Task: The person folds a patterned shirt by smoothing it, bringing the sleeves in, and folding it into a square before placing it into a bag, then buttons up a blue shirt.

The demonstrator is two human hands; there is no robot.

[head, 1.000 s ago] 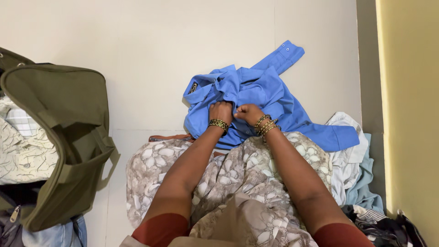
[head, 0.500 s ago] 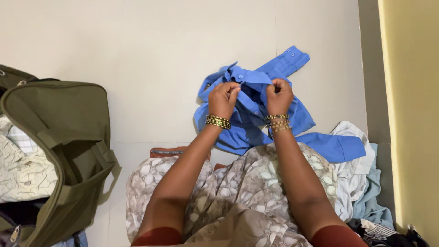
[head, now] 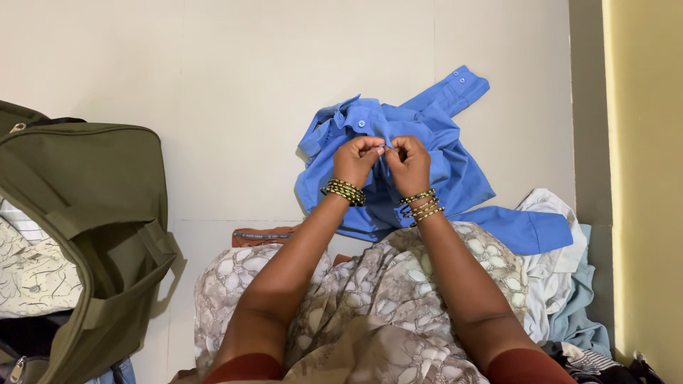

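Your left hand [head: 355, 161] and right hand [head: 409, 162] meet knuckle to knuckle over the shirt [head: 398, 167], both curled closed, fingertips pinching the blue cloth at its front edge just below the collar. The thumbs nearly touch; the fabric gathers into a small ridge between them. Bangles [head: 342, 191] ring your left wrist, and a looser stack of bangles sits on the right.

The shirt lies crumpled on the floor [head: 213, 85] directly under and beyond your hands, its collar pointing away from you and slightly left. One buttoned cuff [head: 461, 81] reaches up and to the right, well clear of your grip. The other sleeve [head: 519, 229] trails out to the right, flat along the floor, near your right forearm. The lower hem runs under your wrists and touches the patterned cloth [head: 370, 284] draped over your lap.

To the right of the sleeve, a heap of white and pale teal clothes [head: 558, 277] lies against the yellow wall [head: 644, 178], with darker striped pieces at the bottom corner. On the far left, well apart from your hands, an olive bag [head: 92, 213] stands open, its flap thrown forward; printed cloth [head: 32, 277] shows inside it. A strip of brown fabric [head: 260, 235] peeks out on the floor just beside your left forearm.
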